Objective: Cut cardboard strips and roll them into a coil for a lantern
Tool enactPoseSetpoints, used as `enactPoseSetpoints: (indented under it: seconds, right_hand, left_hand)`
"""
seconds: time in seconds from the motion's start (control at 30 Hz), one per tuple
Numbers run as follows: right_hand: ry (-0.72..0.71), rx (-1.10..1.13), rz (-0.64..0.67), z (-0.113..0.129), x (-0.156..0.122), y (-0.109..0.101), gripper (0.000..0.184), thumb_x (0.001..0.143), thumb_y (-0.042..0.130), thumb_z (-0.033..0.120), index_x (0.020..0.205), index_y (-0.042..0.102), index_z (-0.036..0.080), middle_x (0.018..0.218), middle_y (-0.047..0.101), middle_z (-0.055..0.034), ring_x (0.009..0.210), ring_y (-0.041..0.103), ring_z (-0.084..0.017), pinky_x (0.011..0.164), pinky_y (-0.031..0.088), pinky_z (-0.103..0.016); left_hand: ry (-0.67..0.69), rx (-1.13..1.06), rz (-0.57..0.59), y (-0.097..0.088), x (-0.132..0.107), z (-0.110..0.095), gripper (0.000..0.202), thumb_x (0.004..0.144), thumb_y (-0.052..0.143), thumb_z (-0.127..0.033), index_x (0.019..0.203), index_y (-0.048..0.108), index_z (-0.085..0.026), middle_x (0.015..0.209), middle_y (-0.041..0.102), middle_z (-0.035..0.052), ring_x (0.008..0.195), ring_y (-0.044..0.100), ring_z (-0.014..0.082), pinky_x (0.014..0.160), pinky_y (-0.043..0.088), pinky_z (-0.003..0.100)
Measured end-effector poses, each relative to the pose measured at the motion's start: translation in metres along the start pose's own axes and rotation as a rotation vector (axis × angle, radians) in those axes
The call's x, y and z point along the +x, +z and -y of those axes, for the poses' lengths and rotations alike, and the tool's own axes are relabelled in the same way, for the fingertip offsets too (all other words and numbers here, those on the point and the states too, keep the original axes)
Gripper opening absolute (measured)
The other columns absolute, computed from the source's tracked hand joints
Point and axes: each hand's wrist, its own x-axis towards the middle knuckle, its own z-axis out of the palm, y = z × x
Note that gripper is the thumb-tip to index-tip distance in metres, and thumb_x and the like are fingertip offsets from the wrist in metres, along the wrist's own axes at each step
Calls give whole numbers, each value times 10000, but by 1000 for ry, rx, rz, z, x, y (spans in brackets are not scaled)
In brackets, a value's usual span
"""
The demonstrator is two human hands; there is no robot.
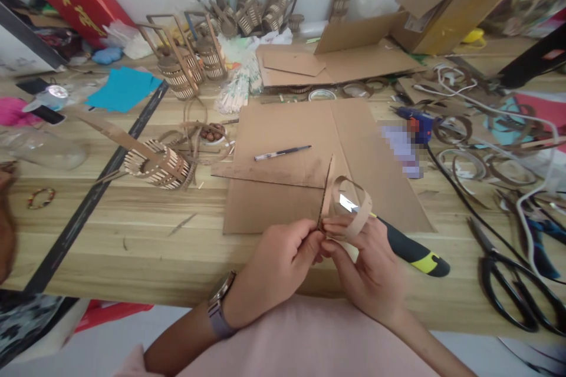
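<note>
My left hand [278,265] and my right hand [367,265] meet over the near edge of the wooden table [132,235]. Both pinch a thin cardboard strip [354,206] that curls into a loop above my right fingers, with one straight end [327,188] standing up between the hands. A wristwatch [219,306] sits on my left wrist. Just behind my right hand lies a utility knife [411,250] with a black and yellow handle. A flat cardboard sheet [309,147] lies beyond my hands, with a pen [283,153] on it.
A small slatted cardboard basket [154,165] lies on its side at the left, beside a long black ruler [97,188]. More baskets [190,65] stand at the back. Black scissors [508,283], a blue glue gun [415,121], cables and cardboard rings crowd the right side. Another person's arm [6,224] shows at the left edge.
</note>
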Motion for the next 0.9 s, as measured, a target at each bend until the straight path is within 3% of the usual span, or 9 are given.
enactPoseSetpoints:
  seconds: [0.3,0.53,0.73,0.9]
  right_hand:
    - [52,-31,-20,1,-5,1,187,902,604,120,996,637,277,894,761,11,828,692,-203,784,434,-390]
    - [233,131,-72,-3,-18,6,133,940,574,171,992,638,275,897,728,-15,908,641,-225,793,461,-398]
    - [87,41,-40,-1,-9,3,175,905,592,121,989,623,271,883,748,3,850,675,-211,795,442,-398]
    - [63,-15,2,1,-2,1,178,910,614,150,1025,626,285,956,768,5,905,692,-218,802,434,-397]
  left_hand:
    - [29,59,-26,3,-2,-3,285,1012,431,-249,784,588,-182,741,735,20,652,675,123,585,429,193]
    - [32,30,25,1,-4,-4,275,1000,448,-235,803,630,-174,773,756,21,668,680,128,599,439,197]
    - [-13,-24,13,0,-2,-2,281,1016,473,-344,876,645,-172,791,745,26,713,693,140,628,465,205]
    - [-20,56,-41,1,0,-3,274,1010,445,-288,833,622,-176,748,733,23,671,684,142,610,459,217]
